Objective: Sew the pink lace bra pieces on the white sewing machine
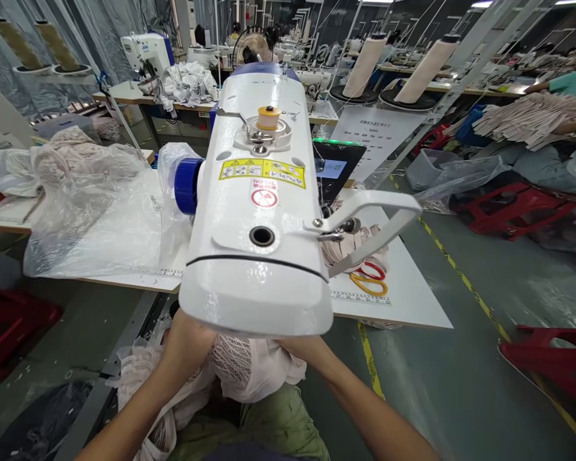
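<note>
A white sewing machine head (262,211) fills the middle of the view, seen from above. Both my forearms reach under its near end. My left hand (188,342) rests on pale pink lace fabric (249,368) bunched below the machine; its fingers are hidden by the machine. My right hand (301,347) is almost wholly hidden under the machine, next to the same fabric. More of the lace fabric hangs down over my lap at the lower left.
Clear plastic bags (105,218) with pale fabric lie on the white table (413,294) at the left. Coloured rubber bands (369,278) and a fabric stack sit right of the machine. Thread cones (365,64), a control panel (333,169), red stools (513,211) and other workstations surround.
</note>
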A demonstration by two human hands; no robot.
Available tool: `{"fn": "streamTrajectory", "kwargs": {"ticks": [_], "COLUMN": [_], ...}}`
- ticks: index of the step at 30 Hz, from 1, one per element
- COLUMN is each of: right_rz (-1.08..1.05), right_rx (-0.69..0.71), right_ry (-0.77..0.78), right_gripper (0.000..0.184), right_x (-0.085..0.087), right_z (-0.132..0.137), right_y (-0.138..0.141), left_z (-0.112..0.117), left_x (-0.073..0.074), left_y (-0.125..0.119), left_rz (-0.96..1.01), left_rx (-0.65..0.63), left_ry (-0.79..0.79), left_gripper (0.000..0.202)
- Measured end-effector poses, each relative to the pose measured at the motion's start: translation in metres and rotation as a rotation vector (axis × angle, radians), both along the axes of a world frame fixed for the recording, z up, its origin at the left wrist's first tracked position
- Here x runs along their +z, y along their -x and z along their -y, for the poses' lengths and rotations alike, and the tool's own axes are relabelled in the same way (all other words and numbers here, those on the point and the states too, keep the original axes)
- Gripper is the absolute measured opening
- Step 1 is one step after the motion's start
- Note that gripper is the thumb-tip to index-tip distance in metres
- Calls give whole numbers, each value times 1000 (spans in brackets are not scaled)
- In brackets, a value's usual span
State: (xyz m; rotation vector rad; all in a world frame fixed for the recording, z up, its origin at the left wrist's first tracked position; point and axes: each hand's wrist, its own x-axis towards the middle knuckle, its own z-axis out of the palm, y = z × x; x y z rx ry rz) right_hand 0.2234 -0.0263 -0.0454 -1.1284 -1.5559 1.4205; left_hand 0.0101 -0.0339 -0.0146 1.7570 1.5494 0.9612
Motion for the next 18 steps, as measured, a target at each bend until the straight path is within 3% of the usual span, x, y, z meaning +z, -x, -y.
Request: {"fn": "streamTrajectory", "kwargs": {"ticks": [5,9,13,18], "right_rz": [4,23,14,3], "right_rx": [-21,-58,-80,-59], "right_ry": [24,43,63,125], "right_gripper": [41,37,41,52], "right_x": [-9,-21,-33,-45], "right_z": [2,5,11,19], "right_y": [3,0,-8,-16], "left_z": [2,17,56,107], "left_x": [-16,-41,-83,-139], "left_y": [14,31,33,11], "left_rz": [-70,-155,-82,-38], "left_rx": [9,118,153,-32], "left_ry": [22,57,8,-20], "left_gripper": [21,29,49,83]}}
